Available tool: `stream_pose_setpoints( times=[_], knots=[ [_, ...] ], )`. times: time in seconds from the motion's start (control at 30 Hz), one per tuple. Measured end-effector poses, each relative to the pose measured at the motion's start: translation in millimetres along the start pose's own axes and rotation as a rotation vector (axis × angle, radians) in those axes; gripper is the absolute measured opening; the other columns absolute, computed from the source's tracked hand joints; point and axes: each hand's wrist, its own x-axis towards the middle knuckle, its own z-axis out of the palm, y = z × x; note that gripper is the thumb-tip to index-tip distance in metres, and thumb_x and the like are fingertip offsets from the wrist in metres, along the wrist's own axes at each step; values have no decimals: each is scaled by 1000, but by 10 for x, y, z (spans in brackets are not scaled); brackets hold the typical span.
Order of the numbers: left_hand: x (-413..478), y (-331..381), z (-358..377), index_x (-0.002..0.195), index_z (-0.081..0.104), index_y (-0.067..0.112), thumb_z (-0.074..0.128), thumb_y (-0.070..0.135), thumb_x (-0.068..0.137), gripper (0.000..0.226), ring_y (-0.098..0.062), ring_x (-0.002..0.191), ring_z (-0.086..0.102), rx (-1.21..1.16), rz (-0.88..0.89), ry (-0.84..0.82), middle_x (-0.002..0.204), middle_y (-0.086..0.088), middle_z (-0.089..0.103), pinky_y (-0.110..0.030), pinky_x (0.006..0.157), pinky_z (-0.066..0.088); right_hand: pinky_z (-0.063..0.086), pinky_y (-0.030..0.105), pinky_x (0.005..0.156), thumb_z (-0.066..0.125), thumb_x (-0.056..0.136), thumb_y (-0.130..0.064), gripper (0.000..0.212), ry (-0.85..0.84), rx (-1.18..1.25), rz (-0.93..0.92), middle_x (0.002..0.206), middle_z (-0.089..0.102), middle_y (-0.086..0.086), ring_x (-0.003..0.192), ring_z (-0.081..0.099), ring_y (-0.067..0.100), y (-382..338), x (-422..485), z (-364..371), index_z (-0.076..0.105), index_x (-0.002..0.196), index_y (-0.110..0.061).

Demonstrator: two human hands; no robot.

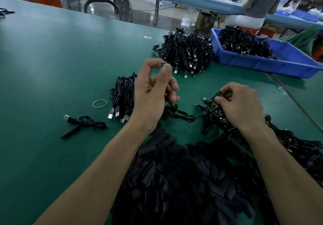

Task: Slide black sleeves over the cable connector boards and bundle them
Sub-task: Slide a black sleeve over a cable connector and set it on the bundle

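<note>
The connector board (215, 95) is pinched in the curled fingertips of our right hand (241, 106), and its long axis seems to slant away from us. Our left hand (153, 92) is raised just left of it, thumb and forefinger pinching a small dark piece (163, 63) we cannot identify. The black sleeves (174, 172) lie heaped between our forearms, nearer us than either hand. We judge the left hand better placed to reach them.

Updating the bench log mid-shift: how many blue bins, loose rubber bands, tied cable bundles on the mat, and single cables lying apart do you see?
Blue bin: 1
Rubber band: 1
Cable bundles: 2, far bundle and near bundle
Lone cable: 1
Total: 5
</note>
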Motion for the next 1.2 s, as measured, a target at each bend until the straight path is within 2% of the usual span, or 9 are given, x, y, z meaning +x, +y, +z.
stream_pose_setpoints(
  times=[0.1,0.2,0.33,0.43,0.63,0.8,0.9,1.07,1.2],
  knots=[
    [8,274,-60,94,57,29,52,19,104,15,-4,40,38,134,138,20,57,8,52,-18,40,37,43,32,70,66,92,-11,26,-9,-137,-81,108,68,4,94,62,25,-160,-109,-24,62,116,-21],
    [11,456,-187,97,66,28,52,22,105,17,-6,44,30,314,194,-11,56,14,47,-17,41,30,45,38,89,60,89,1,37,-52,-251,-233,118,64,6,109,57,25,-349,-209,-28,65,120,-20],
    [41,471,-448,109,69,39,46,27,105,27,-22,54,29,558,9,-50,59,2,35,-28,51,29,39,36,102,61,89,-1,34,-154,-241,-502,118,63,2,112,53,20,-625,-390,7,71,115,-20],
    [19,406,-544,125,62,37,44,12,103,38,-10,57,48,687,-104,-130,64,12,57,-26,52,41,42,32,96,61,91,-5,36,-344,-226,-674,115,66,-5,107,56,16,-746,-518,139,70,117,-28],
    [-6,378,-595,97,57,28,50,5,103,24,-7,62,69,676,-235,-221,84,12,76,-16,53,49,41,35,92,67,91,-22,26,-756,-404,-546,118,62,-2,110,58,25,-734,-489,485,63,117,-24],
    [-48,297,-532,86,73,26,67,11,95,19,-29,72,72,659,-297,-295,77,-3,76,-31,64,58,45,35,87,65,94,-26,14,-877,-253,-435,107,45,-7,105,51,22,-631,-458,563,54,102,-26],
    [-62,263,-496,89,74,39,69,18,94,22,-21,67,72,669,-269,-299,74,1,74,-27,63,58,48,40,88,56,99,-28,3,-844,-208,-444,107,48,-5,100,53,22,-583,-479,553,56,100,-25],
    [-104,216,-484,96,66,32,66,27,97,5,-4,52,64,782,-326,-331,67,8,73,-10,49,43,51,46,73,49,102,-26,8,-551,102,-391,86,58,-3,78,56,22,-499,-515,402,51,97,-21],
    [-99,151,-481,86,64,29,61,31,99,13,1,49,59,927,-348,-309,65,15,71,-12,49,43,46,15,68,54,101,-21,11,-387,354,-276,85,64,-15,77,60,0,-492,-562,348,57,96,-30]
  ],
)
